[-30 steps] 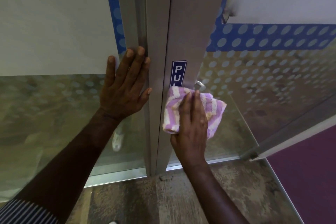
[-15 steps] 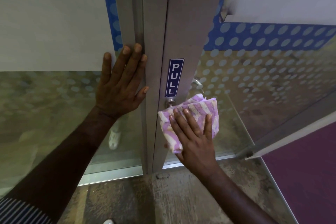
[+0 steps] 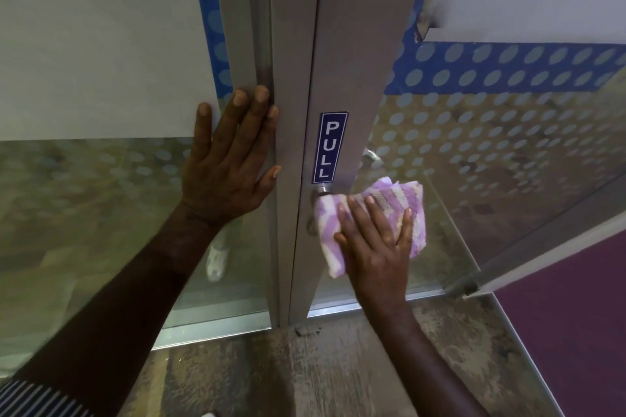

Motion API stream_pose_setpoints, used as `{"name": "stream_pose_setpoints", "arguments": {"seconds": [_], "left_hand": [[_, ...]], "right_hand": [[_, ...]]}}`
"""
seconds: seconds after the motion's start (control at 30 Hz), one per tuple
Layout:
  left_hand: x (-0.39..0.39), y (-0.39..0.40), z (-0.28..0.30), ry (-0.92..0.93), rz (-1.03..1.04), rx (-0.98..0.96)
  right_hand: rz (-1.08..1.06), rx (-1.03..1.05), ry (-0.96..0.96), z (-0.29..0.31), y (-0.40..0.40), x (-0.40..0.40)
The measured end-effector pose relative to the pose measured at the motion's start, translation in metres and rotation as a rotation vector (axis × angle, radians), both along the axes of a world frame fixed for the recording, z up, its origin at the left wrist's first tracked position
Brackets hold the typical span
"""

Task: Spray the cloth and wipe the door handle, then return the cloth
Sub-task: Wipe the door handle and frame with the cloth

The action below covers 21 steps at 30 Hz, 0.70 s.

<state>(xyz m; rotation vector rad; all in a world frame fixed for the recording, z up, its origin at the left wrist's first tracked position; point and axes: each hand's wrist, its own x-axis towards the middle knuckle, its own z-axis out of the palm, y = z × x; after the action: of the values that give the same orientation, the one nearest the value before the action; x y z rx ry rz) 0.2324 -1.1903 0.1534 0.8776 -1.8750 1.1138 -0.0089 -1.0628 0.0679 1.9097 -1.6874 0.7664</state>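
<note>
A purple and white striped cloth [image 3: 411, 205] is pressed over the door handle by my right hand [image 3: 376, 244], whose fingers lie spread on top of it. Only the handle's round metal base [image 3: 322, 190] shows at the cloth's upper left, just under the blue PULL sign [image 3: 330, 147]. A second metal handle [image 3: 372, 156] shows through the glass behind the door. My left hand [image 3: 230, 159] rests flat and open against the fixed frame [image 3: 261, 27] left of the door stile [image 3: 352, 44]. No spray bottle is in view.
The glass door [image 3: 508, 145] with a blue dotted band stands ajar to the right, its bottom corner [image 3: 464, 289] near a purple carpet [image 3: 576, 315]. A frosted glass panel [image 3: 84, 44] fills the left. The worn concrete floor [image 3: 305, 376] lies below.
My right hand has slid the cloth down from the PULL sign to the handle, uncovering the sign, and has since stayed there. My left hand has stayed on the frame.
</note>
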Motion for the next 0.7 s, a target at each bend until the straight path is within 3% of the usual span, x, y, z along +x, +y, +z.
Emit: {"name": "stream_pose_setpoints", "arguments": {"seconds": [0.17, 0.27, 0.37, 0.47, 0.6, 0.7], "left_hand": [[-0.002, -0.002, 0.0, 0.008, 0.015, -0.013], [0.001, -0.001, -0.001, -0.012, 0.008, 0.003], [0.002, -0.001, 0.0, -0.023, 0.019, 0.001], [0.0, -0.001, -0.002, -0.003, 0.027, -0.007], [-0.002, -0.001, -0.002, -0.001, 0.038, -0.012], [0.001, -0.001, -0.002, -0.003, 0.039, -0.011]], "right_hand": [[-0.036, -0.114, -0.195, -0.003, -0.028, 0.044], [0.017, -0.15, -0.115, -0.011, -0.031, 0.061], [0.093, -0.172, 0.02, -0.01, -0.022, 0.018], [0.037, -0.15, -0.077, -0.001, -0.02, -0.011], [-0.03, -0.15, -0.264, 0.002, -0.032, 0.032], [0.078, -0.151, -0.157, -0.011, -0.025, 0.046]]}}
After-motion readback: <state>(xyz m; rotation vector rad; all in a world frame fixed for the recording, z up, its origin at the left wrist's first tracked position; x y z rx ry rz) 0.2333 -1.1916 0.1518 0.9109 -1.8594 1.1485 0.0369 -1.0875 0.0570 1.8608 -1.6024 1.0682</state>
